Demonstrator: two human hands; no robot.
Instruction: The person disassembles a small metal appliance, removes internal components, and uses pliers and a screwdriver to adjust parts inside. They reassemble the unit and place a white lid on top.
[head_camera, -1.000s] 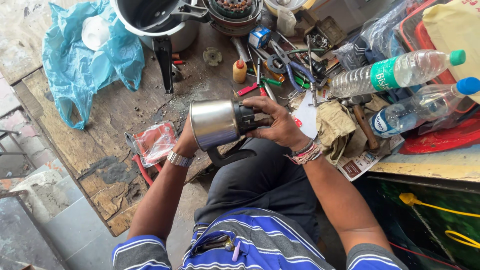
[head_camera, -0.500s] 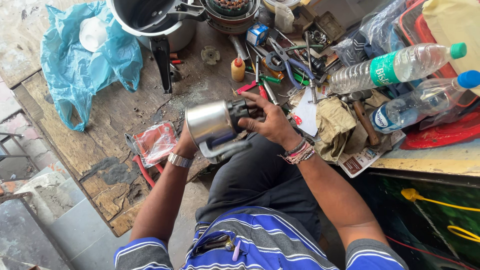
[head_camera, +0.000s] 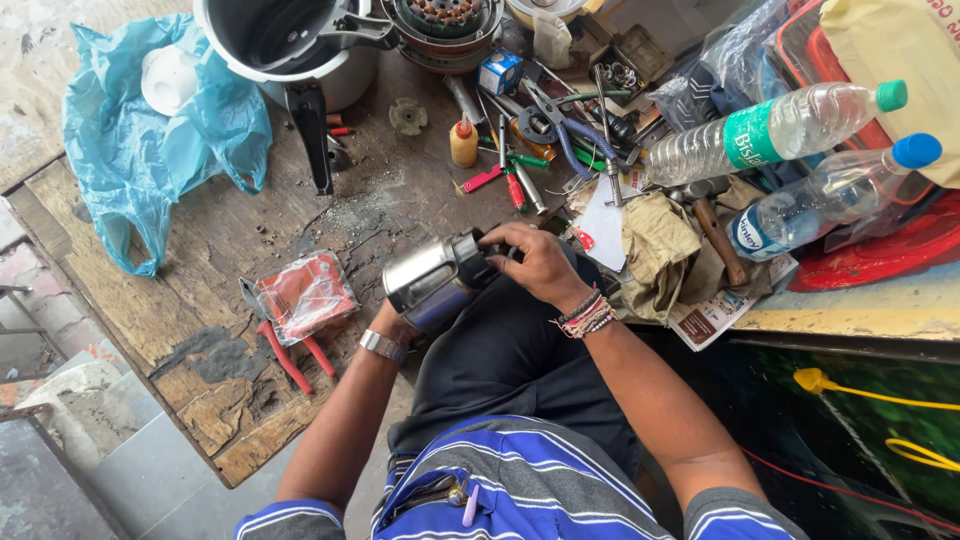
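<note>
A shiny steel jar (head_camera: 428, 280) with a black base lies tilted over my lap, at the near edge of a worn wooden workbench (head_camera: 200, 330). My left hand (head_camera: 393, 322) cups it from below, mostly hidden behind the steel body; a watch shows on that wrist. My right hand (head_camera: 535, 265) is closed over the jar's black base end, with bead bracelets on its wrist.
The bench holds a blue plastic bag (head_camera: 150, 140), a pressure cooker (head_camera: 290, 50), a red packet (head_camera: 303, 295) over red-handled pliers, blue-handled pliers (head_camera: 560, 130), screwdrivers, a small orange-capped bottle (head_camera: 463, 142), a rag (head_camera: 655, 250) and two plastic water bottles (head_camera: 780, 130). Yellow cord (head_camera: 880, 400) lies lower right.
The steel jar has tipped and shifted slightly down and to the left in my hands, and my right hand has turned on its black base. The camera has also drifted a little.
</note>
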